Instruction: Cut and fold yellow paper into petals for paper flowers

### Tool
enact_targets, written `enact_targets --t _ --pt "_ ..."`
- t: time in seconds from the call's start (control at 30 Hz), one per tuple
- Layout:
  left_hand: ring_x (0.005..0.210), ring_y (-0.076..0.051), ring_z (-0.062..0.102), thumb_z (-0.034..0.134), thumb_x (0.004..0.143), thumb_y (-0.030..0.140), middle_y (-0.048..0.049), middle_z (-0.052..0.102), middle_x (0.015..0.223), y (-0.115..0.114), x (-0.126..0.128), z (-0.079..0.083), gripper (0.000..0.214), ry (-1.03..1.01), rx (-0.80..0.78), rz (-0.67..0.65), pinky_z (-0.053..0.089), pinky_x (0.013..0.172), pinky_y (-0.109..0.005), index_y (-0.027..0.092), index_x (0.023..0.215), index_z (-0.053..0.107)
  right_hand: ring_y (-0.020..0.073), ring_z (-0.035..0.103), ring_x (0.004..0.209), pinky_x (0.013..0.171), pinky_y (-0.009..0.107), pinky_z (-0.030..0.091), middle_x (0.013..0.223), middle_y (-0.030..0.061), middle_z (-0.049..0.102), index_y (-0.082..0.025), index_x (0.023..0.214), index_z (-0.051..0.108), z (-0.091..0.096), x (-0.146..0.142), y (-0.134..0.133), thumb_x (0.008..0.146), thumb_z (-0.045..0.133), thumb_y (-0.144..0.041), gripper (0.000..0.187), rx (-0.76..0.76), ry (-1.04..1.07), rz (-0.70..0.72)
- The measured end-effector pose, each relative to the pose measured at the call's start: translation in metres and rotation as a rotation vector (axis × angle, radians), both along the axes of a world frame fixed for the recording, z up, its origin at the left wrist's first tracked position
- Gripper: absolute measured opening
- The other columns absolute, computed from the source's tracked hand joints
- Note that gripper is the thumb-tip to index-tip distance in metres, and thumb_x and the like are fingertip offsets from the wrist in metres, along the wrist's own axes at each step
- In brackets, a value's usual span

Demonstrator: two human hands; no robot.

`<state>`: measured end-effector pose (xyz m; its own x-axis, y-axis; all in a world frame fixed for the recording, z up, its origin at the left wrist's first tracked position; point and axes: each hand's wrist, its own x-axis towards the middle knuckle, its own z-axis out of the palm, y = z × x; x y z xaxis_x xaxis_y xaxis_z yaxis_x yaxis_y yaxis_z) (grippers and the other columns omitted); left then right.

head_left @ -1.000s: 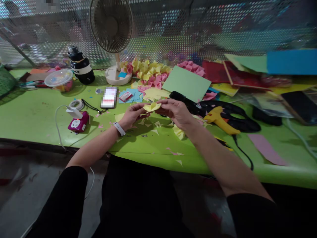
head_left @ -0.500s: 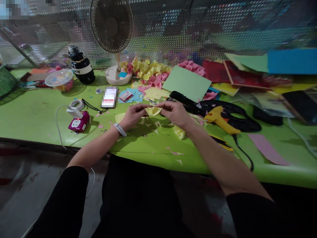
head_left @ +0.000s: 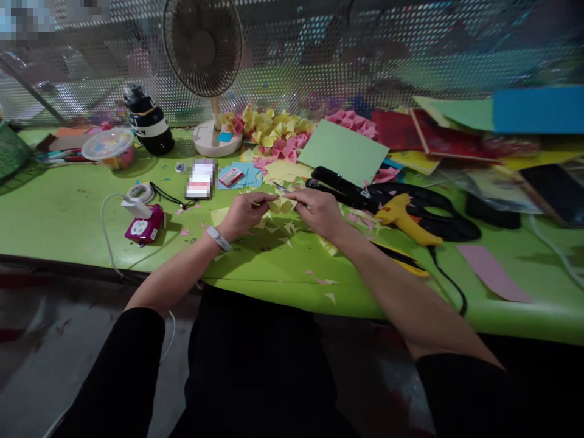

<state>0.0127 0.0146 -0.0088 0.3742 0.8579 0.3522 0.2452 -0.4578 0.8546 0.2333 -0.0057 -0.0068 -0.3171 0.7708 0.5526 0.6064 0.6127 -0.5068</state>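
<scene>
Between my two hands is a small piece of yellow paper (head_left: 281, 205), curved and folded, held just above the table. My left hand (head_left: 249, 213), with a pale band on the wrist, pinches its left edge. My right hand (head_left: 318, 210) pinches the right edge between thumb and fingers. Paper scraps (head_left: 289, 227) in yellow and pink lie beneath. Partly covered by my right forearm is another yellow paper piece (head_left: 328, 246). A black stapler (head_left: 340, 187) rests just beyond my right hand.
A yellow glue gun (head_left: 406, 220) with a cord lies to the right, by a yellow-and-black tool (head_left: 404, 260). Behind are folded paper flowers (head_left: 274, 128), a green sheet (head_left: 344, 152) and a fan (head_left: 203, 48). At left sit a phone (head_left: 201, 179) and a purple power adapter (head_left: 145, 226).
The yellow paper has bent into a more curved, compact shape between my fingers. My right hand has shifted slightly; both hands keep their pinch.
</scene>
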Motion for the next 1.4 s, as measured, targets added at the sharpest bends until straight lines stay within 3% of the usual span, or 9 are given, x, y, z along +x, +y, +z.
enact_targets --t 0.17,0.37,0.6,0.77,0.9,1.0,1.13,1.27,1.4 --pt "0.091 -0.018 0.072 0.063 0.083 0.015 -0.0073 0.078 0.107 -0.001 -0.001 0.001 0.032 0.078 0.092 0.006 0.057 0.084 -0.032 0.024 0.11 0.078 0.0269 0.075 0.098 0.09 0.05 0.058 0.106 0.0048 0.079 -0.027 0.109 0.078 -0.002 -0.003 0.0 0.091 0.053 -0.014 0.033 0.016 -0.009 0.007" --pt "0.084 -0.016 0.071 0.061 0.086 0.018 -0.0074 0.079 0.099 0.0 -0.002 -0.001 0.024 0.123 0.135 0.03 0.054 0.08 -0.029 0.021 0.103 0.078 0.0285 0.074 0.098 0.089 0.048 0.057 0.105 0.0071 0.079 -0.024 0.107 0.078 -0.001 -0.002 -0.001 0.09 0.053 -0.015 0.031 0.031 -0.023 -0.024" --pt "0.074 -0.013 0.066 0.061 0.086 0.02 -0.0062 0.077 0.091 -0.002 -0.003 0.001 0.02 0.092 0.138 -0.013 0.052 0.071 -0.025 0.019 0.099 0.075 0.0254 0.072 0.084 0.079 0.042 0.054 0.097 0.0063 0.078 -0.024 0.105 0.077 0.01 -0.004 -0.005 0.093 0.055 -0.025 0.026 -0.081 0.035 0.046" --pt "0.078 -0.013 0.07 0.058 0.088 0.018 -0.0078 0.078 0.095 -0.003 -0.004 0.002 0.022 0.162 0.291 0.016 0.053 0.073 -0.025 0.018 0.102 0.075 0.0214 0.067 0.072 0.068 0.034 0.049 0.086 0.0053 0.077 -0.022 0.099 0.077 0.009 -0.006 -0.007 0.091 0.055 -0.024 0.023 -0.053 0.04 -0.013" --pt "0.09 -0.015 0.074 0.054 0.093 0.02 -0.0103 0.078 0.107 -0.002 -0.006 0.0 0.028 0.227 0.418 -0.011 0.057 0.082 -0.028 0.017 0.113 0.073 0.0153 0.055 0.052 0.054 0.03 0.042 0.074 0.0037 0.073 -0.02 0.099 0.076 0.006 -0.007 -0.007 0.094 0.054 -0.029 0.024 -0.072 0.02 -0.005" --pt "0.086 -0.015 0.075 0.055 0.093 0.021 -0.0108 0.079 0.104 -0.001 -0.008 -0.002 0.028 0.285 0.49 0.002 0.059 0.077 -0.027 0.016 0.113 0.073 0.0186 0.063 0.062 0.062 0.032 0.047 0.085 0.0071 0.076 -0.018 0.105 0.074 0.003 -0.008 -0.006 0.094 0.053 -0.027 0.025 -0.012 0.001 0.017" --pt "0.086 -0.016 0.075 0.053 0.095 0.021 -0.0109 0.078 0.106 -0.002 -0.008 -0.003 0.028 0.349 0.496 0.031 0.059 0.077 -0.027 0.018 0.116 0.072 0.0231 0.07 0.08 0.073 0.036 0.051 0.095 0.0089 0.078 -0.019 0.103 0.075 -0.001 -0.008 -0.006 0.091 0.051 -0.02 0.027 0.053 0.015 -0.023" --pt "0.088 -0.018 0.075 0.052 0.096 0.022 -0.0134 0.076 0.114 -0.002 -0.006 -0.004 0.034 0.373 0.477 0.022 0.06 0.079 -0.031 0.018 0.126 0.068 0.0186 0.064 0.063 0.062 0.032 0.047 0.083 0.0052 0.076 -0.02 0.103 0.075 0.002 -0.011 -0.009 0.089 0.05 -0.016 0.029 -0.025 0.051 -0.083" --pt "0.087 -0.017 0.075 0.052 0.096 0.021 -0.0133 0.076 0.115 -0.002 -0.006 -0.005 0.035 0.356 0.471 0.039 0.06 0.078 -0.03 0.017 0.127 0.068 0.0167 0.057 0.054 0.056 0.03 0.042 0.072 0.0039 0.072 -0.018 0.106 0.075 0.005 -0.016 -0.012 0.092 0.049 -0.022 0.03 -0.071 0.062 -0.04"
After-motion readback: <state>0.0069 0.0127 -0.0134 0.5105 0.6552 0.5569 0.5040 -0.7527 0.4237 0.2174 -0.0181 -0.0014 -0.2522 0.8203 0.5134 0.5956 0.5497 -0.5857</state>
